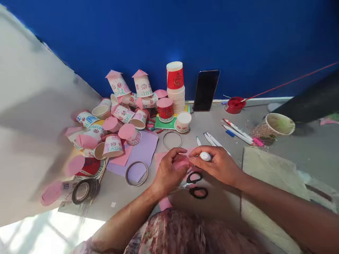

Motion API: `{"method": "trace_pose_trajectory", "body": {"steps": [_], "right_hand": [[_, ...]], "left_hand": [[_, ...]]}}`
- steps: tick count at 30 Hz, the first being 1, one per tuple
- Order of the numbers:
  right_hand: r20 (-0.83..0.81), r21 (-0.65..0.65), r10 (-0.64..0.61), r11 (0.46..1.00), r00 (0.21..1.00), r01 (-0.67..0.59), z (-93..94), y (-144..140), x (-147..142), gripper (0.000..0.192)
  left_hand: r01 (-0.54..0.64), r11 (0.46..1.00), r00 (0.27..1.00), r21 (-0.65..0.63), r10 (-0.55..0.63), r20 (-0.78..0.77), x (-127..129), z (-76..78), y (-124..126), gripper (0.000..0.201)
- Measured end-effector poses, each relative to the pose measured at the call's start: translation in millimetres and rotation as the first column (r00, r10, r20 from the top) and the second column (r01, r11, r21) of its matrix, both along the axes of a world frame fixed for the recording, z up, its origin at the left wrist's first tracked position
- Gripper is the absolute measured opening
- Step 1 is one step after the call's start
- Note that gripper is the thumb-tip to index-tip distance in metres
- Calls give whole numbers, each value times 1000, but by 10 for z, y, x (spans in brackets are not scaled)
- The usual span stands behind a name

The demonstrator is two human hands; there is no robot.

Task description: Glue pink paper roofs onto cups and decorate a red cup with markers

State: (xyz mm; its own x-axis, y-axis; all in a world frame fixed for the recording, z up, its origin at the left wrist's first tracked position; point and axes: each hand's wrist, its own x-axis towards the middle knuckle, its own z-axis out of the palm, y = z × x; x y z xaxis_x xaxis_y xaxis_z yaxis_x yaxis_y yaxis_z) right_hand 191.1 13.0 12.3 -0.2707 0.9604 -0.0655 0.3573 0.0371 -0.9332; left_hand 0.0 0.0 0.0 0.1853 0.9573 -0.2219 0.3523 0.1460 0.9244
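Note:
My left hand (168,174) holds a small piece of pink paper (181,162), thumb and fingers closed on its edge. My right hand (221,165) meets it from the other side, fingertips pinched at the paper's right edge. A white object with a rounded end (206,156), perhaps a glue tube, is tucked in my right hand; most of it is hidden. Just below both hands lie scissors (199,188) with black handles, blades partly covered by my left hand. More pink paper (164,203) shows beneath my left wrist.
Decorated paper cups (113,146) with pink paper tops crowd the left. A cup stack (176,95) and a phone (206,90) stand by the blue wall. Tape rolls (129,180), purple paper (148,150), markers (238,134), a red pot (233,106) and a patterned cup (261,131) surround the hands.

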Motion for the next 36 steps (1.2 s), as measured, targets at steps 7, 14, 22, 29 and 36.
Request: {"method": "trace_pose_trajectory", "body": {"steps": [7, 14, 22, 29, 36], "right_hand": [[2, -49, 22, 999, 1000, -22, -34, 1, 29, 25], [-45, -130, 40, 990, 998, -46, -63, 27, 75, 20], [191, 502, -28, 862, 981, -73, -244, -76, 62, 8], [394, 649, 105, 671, 913, -357, -285, -107, 118, 28], [462, 639, 77, 662, 884, -391, -289, -100, 148, 47]], "left_hand": [[96, 995, 992, 10, -96, 84, -49, 32, 6, 38], [125, 990, 977, -69, -111, 185, -72, 68, 16, 37], [3, 994, 970, -110, 24, 242, -56, 84, 35, 39], [-31, 963, 922, -268, 131, 364, -72, -2, 21, 41], [4, 950, 871, -312, 150, 467, -99, 44, 24, 33]]}}
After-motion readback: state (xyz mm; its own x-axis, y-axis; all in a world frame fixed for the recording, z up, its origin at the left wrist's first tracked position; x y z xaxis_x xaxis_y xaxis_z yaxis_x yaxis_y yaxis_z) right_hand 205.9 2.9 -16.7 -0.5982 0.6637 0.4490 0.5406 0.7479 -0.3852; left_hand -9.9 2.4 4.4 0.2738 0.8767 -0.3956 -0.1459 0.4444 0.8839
